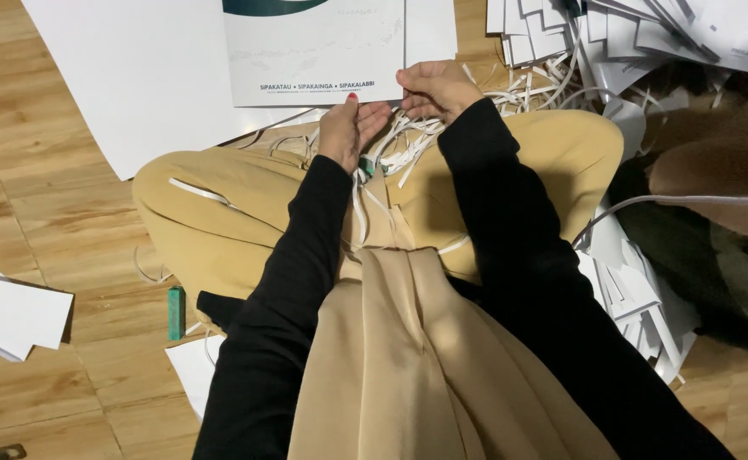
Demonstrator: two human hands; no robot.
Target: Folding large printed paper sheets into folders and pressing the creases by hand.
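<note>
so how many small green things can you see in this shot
2. One green lighter-shaped object lies on the wooden floor beside the left knee; a smaller green item peeks out under the left hand. Paper strips may hide more.

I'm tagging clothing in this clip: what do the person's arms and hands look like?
Both arms wear long, plain black sleeves reaching the wrists. The left hand is bare, with a red-painted thumbnail; the right hand is bare too. No gloves, rings or watch are visible.
</note>
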